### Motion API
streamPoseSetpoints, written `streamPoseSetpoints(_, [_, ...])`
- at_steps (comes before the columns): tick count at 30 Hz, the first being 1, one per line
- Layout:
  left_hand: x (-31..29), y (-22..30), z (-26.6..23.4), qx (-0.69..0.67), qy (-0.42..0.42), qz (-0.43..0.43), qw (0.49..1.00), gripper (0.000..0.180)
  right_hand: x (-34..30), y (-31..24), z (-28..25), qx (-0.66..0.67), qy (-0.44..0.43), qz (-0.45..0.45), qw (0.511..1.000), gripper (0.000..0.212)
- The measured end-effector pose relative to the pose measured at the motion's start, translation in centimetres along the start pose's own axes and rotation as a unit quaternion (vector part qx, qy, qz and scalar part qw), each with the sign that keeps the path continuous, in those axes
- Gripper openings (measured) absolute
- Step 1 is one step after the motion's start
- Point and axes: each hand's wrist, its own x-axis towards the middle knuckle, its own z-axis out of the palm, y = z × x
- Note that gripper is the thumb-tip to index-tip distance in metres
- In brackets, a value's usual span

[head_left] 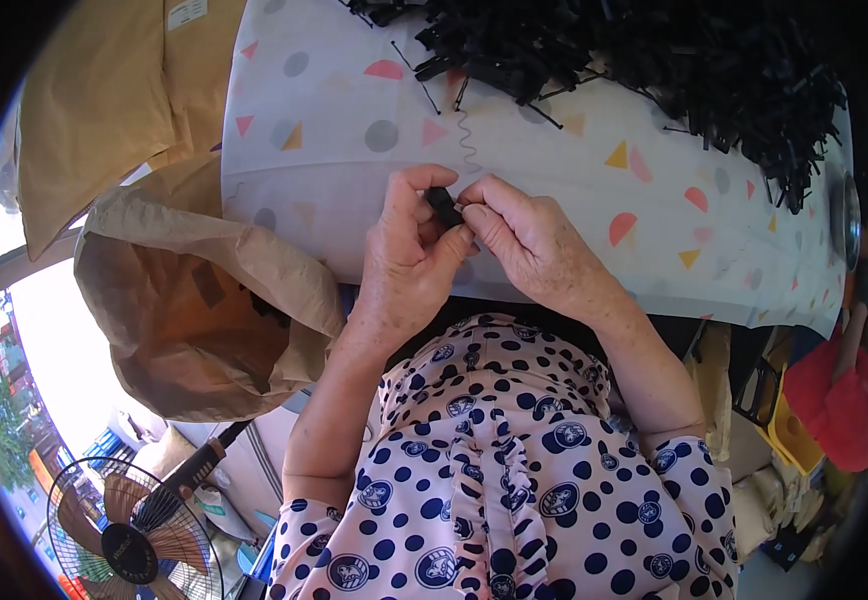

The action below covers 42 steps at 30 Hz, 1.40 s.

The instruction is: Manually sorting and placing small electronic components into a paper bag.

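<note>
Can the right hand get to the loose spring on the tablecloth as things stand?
Probably yes. The thin spring lies on open cloth just beyond the right hand, nothing between. But both hands pinch a small black part, so the fingers are occupied.

Patterned tablecloth (334,120) in daylight — floor fan (134,540) lower left.

Two hands (459,235), one fan (134,535), one paper sack (204,300)
</note>
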Motion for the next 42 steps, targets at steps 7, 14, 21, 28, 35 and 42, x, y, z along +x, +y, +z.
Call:
streamPoseSetpoints(7, [0.1, 0.1, 0.0, 0.014, -0.004, -0.002, 1.000, 0.034, 0.1, 0.2, 0.5, -0.007, 0.025, -0.002, 1.000, 0.011])
streamPoseSetpoints(14, [0.4, 0.7, 1.0, 0.212, 0.031, 0.048, 0.976, 0.032, -0.1, 0.5, 0.5, -0.035, 0.057, -0.017, 0.998, 0.011])
streamPoseSetpoints(21, [0.8, 0.8, 1.7, 0.281, 0.046, 0.064, 0.956, 0.033, -0.1, 1.3, 0.4, -0.010, 0.104, -0.050, 0.993, 0.008])
streamPoseSetpoints(28, [0.8, 0.8, 2.4, 0.300, 0.065, 0.111, 0.945, 0.028, -0.3, 1.5, 0.0, 0.051, 0.103, -0.036, 0.993, 0.009])
streamPoseSetpoints(35, [1.6, 1.5, 1.0, -0.144, 0.021, 0.024, 0.989, 0.027, -0.4, 1.9, -1.1, 0.148, 0.087, -0.020, 0.985, 0.014])
streamPoseSetpoints(42, [1.6, 2.6, 0.5, -0.403, 0.003, -0.126, 0.906, 0.038, -0.6, 1.2, -1.1, 0.297, 0.085, -0.045, 0.950, 0.014])
